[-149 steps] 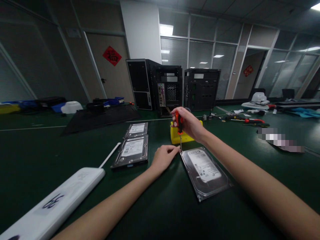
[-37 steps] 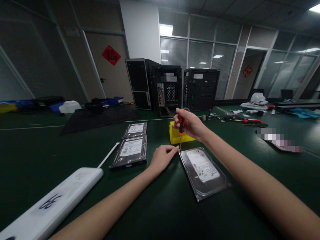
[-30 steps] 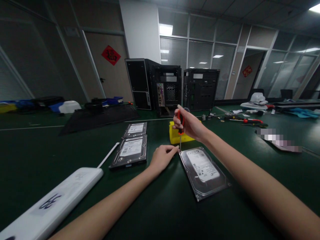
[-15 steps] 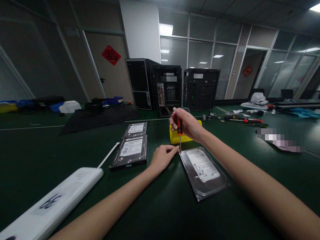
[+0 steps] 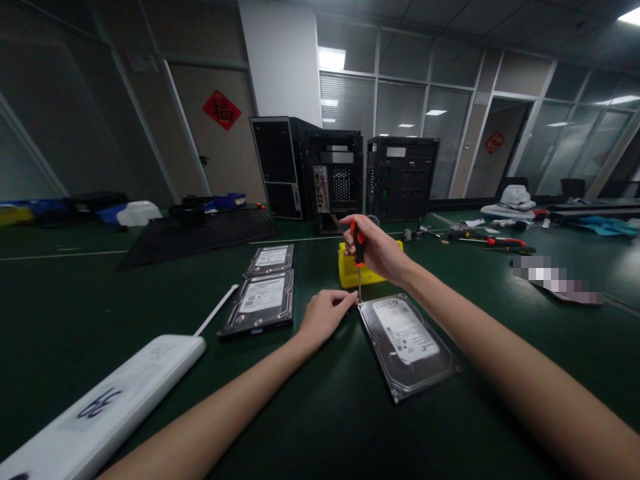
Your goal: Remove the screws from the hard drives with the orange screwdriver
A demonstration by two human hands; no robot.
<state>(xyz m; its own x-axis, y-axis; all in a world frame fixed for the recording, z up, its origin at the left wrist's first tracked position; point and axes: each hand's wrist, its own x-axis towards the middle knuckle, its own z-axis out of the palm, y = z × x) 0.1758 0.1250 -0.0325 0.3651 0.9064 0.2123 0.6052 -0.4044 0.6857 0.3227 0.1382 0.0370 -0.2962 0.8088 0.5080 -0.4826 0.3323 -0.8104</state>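
Note:
A silver hard drive (image 5: 407, 340) with a white label lies flat on the green table, its far left corner at my hands. My right hand (image 5: 377, 247) is closed around the orange-and-black handle of a screwdriver (image 5: 359, 243). Its shaft points down, the tip meeting that corner. Beside the tip, my left hand (image 5: 327, 317) rests with thumb and fingers pinched together against the drive's corner; what lies between them is too small to tell. Just behind my right hand is a yellow container (image 5: 349, 270), partly hidden. Two more hard drives, one nearer (image 5: 263, 300) and one farther (image 5: 270, 259), lie to the left.
A white power strip (image 5: 110, 407) with its cable lies at the front left. Black computer cases (image 5: 277, 167) stand at the back. Toward the right are pliers and other tools (image 5: 500, 241), plus a blurred-out item (image 5: 555, 280). A black mat (image 5: 190, 237) is at the back left.
My right hand's fingers have shifted on the screwdriver handle, and the index finger now lies over its top. The left hand and the drive have stayed in place.

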